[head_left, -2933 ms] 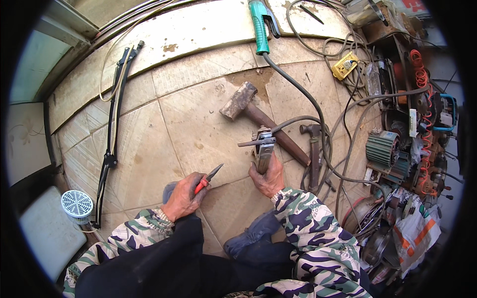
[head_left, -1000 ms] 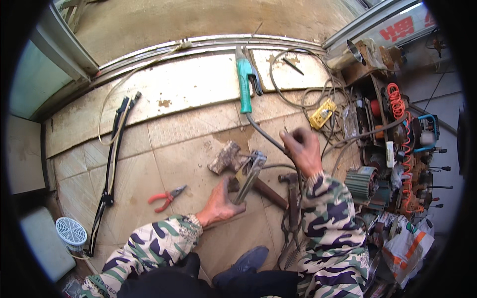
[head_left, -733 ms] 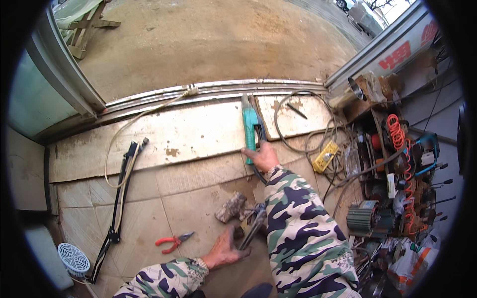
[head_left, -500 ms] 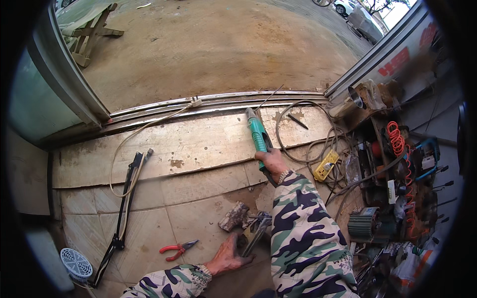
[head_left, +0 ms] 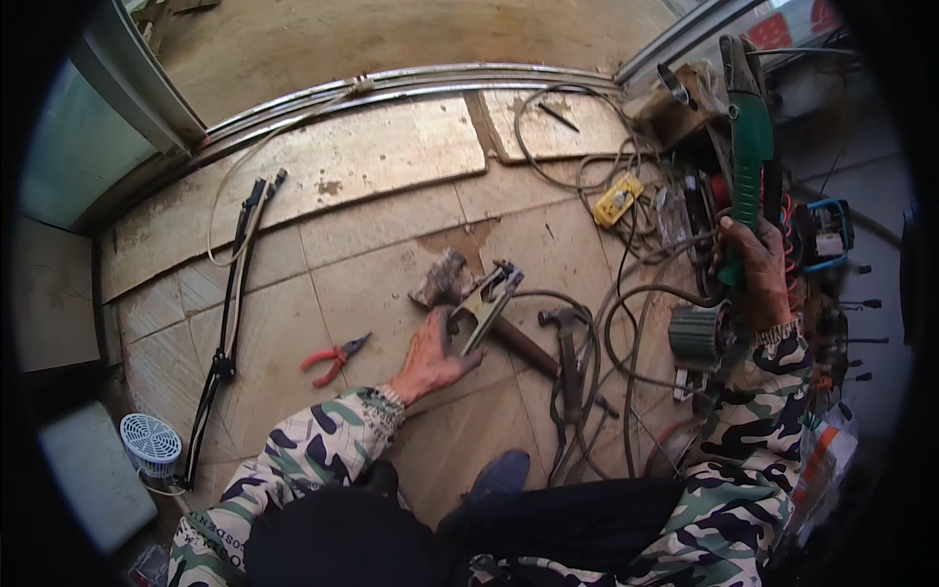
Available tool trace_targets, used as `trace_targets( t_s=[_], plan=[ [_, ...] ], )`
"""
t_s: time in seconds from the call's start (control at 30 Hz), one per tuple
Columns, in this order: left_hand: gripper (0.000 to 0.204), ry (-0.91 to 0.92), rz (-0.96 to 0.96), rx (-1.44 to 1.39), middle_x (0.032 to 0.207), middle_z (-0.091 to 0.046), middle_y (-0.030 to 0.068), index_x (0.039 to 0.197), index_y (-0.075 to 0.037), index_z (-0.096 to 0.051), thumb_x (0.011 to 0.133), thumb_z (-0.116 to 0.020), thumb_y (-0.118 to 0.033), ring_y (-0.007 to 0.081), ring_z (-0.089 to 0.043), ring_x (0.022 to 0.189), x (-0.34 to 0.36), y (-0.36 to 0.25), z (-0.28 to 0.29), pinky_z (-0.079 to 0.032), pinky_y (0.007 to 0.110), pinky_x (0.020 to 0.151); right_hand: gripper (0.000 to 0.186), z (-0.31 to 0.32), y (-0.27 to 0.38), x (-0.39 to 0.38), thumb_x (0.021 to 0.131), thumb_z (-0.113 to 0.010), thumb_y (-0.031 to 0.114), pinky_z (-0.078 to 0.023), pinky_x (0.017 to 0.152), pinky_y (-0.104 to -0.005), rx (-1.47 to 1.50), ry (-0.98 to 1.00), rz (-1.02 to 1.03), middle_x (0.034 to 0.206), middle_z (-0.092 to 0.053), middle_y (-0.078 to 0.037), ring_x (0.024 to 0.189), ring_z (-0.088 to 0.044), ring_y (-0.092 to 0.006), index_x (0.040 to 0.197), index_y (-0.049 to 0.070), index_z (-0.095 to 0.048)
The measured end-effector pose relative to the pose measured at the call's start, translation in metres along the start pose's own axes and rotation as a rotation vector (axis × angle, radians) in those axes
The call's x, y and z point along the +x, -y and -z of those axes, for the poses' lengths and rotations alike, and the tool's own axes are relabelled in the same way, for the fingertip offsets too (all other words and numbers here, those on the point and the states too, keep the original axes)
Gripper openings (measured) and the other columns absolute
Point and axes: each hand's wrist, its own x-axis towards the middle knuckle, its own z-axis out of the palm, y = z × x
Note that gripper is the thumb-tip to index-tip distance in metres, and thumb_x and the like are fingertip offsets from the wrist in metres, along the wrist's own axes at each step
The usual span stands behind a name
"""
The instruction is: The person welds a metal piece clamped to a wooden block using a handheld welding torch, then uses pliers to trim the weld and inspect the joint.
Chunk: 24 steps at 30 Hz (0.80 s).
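Observation:
My right hand point(head_left: 758, 259) is raised at the right, wrapped round a green electrode holder point(head_left: 748, 166). A thin rod point(head_left: 797, 51) sticks out sideways from its grey tip. My left hand point(head_left: 430, 357), low over the tiled floor, grips a light metal bracket-like piece point(head_left: 484, 308); its exact kind cannot be told. A rough, crusted block point(head_left: 442, 277) touches or lies just beyond that hand. Beside the piece are a dark brown bar point(head_left: 526, 347) and a hammer point(head_left: 569, 357). Red-handled pliers point(head_left: 335, 360) lie to the left of my left hand.
A yellow socket box point(head_left: 617, 200) sits among looped cables at the right. A ribbed green motor point(head_left: 698, 335) stands below the raised hand. At the left are a folding black arm point(head_left: 235, 284) and a white round grille point(head_left: 152, 438). Boards point(head_left: 391, 147) line the door track.
My right hand has swung from the boards to the far right, lifting the electrode holder. My left hand stays on the metal piece. The view has shifted, bringing the hammer and my foot into sight.

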Motion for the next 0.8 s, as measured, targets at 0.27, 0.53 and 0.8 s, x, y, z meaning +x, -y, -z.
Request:
trace_targets(
  t_s=[0.27,0.53,0.8],
  plan=[
    [0.07,-0.06,-0.193,0.179,0.114,-0.057,0.0237,0.124,0.002,-0.05,0.071,-0.085,-0.029,0.0413,-0.057,0.107,-0.015,0.006,0.008,-0.049,0.047,0.092,0.041,0.007,-0.082,-0.098,0.09,-0.069,0.02,-0.051,0.049,-0.029,0.452,0.108,-0.074,0.071,-0.059,-0.007,0.049,-0.055,-0.0131,0.119,-0.005,-0.054],
    [0.073,0.008,0.119,0.037,0.105,-0.061,0.0209,0.125,0.003,-0.051,0.069,-0.085,-0.028,0.0331,-0.064,0.096,-0.013,0.001,0.007,-0.054,0.042,0.085,0.031,-0.007,-0.078,-0.133,0.089,-0.07,0.009,-0.056,0.07,-0.0293,0.228,0.187,-0.075,0.093,-0.068,-0.012,0.074,-0.068,-0.0199,0.115,-0.007,-0.06],
    [0.082,0.043,0.092,-0.046,0.119,-0.056,0.0244,0.138,0.005,-0.041,0.072,-0.081,-0.026,0.0357,-0.059,0.111,-0.018,0.016,0.004,-0.049,0.044,0.099,0.041,-0.002,-0.098,-0.117,0.084,-0.077,0.005,-0.053,0.068,-0.0326,-0.32,-0.078,-0.071,0.089,-0.068,-0.011,0.073,-0.067,-0.0203,0.119,-0.005,-0.06]
  ],
)
